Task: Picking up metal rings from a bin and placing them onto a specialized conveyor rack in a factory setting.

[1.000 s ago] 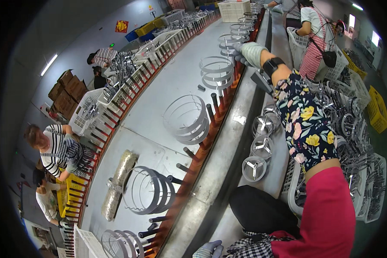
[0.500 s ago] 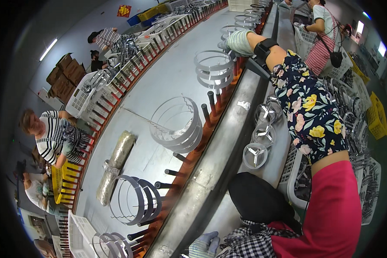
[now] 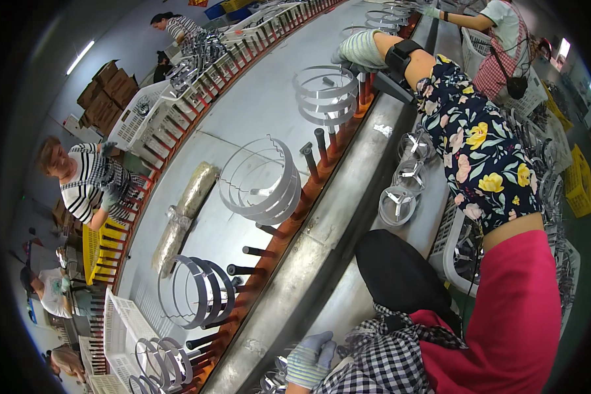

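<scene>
At the near end of the metal rail (image 3: 312, 253), on its right side, my left hand (image 3: 310, 361) rests by checked cloth (image 3: 391, 358), its gloved fingers loosely bent; whether they hold anything, I can't tell. Left of the rail stands a white slatted basket (image 3: 126, 322), its inside unclear to me. Right of the rail, a white basket (image 3: 444, 259) holds jumbled grey metal pieces, and between the two lies a row of round, three-spoked metal parts (image 3: 397, 205). Left of the rail are thin curved bands (image 3: 285, 187) and a wrinkled, shiny wrapped bundle (image 3: 187, 215); the bands sit farther toward the rail's near end against that bundle than a second ago. Farther along, over the rail's left edge, my right hand (image 3: 359, 51) in its ribbed striped glove bends downward just beside a ring stack (image 3: 327, 107) of flat grey hoops; its fingertips are hidden, so I can't tell what they grip. Well left of the rail, a white crate (image 3: 138, 121) holds metal pieces. At the rail's far end, a co-worker's gloved hand (image 3: 431, 12) now reaches out, where earlier it was by a basket.
</scene>
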Motion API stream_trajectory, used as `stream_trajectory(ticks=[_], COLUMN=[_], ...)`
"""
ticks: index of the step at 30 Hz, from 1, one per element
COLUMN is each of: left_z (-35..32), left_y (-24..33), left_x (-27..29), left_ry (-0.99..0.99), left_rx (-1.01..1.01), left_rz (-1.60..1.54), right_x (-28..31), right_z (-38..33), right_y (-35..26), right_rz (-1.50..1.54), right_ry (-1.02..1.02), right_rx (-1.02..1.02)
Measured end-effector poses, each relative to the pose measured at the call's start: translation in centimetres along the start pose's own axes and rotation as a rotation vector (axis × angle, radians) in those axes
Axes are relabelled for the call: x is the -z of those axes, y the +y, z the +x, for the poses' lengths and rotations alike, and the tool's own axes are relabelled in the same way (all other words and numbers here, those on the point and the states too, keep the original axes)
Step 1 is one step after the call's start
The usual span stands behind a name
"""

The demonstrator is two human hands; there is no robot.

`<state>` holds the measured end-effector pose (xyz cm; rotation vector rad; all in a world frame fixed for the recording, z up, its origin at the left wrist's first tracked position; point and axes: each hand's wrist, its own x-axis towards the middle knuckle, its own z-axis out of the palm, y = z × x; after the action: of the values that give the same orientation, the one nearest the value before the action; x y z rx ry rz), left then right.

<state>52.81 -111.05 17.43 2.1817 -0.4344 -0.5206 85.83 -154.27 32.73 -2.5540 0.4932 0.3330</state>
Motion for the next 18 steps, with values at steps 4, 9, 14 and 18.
stream_trajectory(ticks=[4,9,14,18], left_z=[-1.5,-3.4,-4.6,-5.7], left_y=[-1.3,-1.7,-2.5,-3.4], left_x=[0.0,0.5,0.7,0.6], left_ry=[0.041,-0.007,0.029,0.096], left_rx=[-0.114,0.004,-0.038,-0.19], left_rz=[0.019,-0.039,-0.053,0.004], right_x=[-1.2,-2.5,-3.7,-4.4], right_z=[-1.5,-1.2,-0.2,-0.2], right_y=[-0.9,-1.4,-2.9,-3.2], right_rz=[-0.006,-0.449,-0.526,-0.517], right_ry=[-0.013,-0.022,-0.064,-0.093], right_rx=[0.055,0.399,0.34,0.392])
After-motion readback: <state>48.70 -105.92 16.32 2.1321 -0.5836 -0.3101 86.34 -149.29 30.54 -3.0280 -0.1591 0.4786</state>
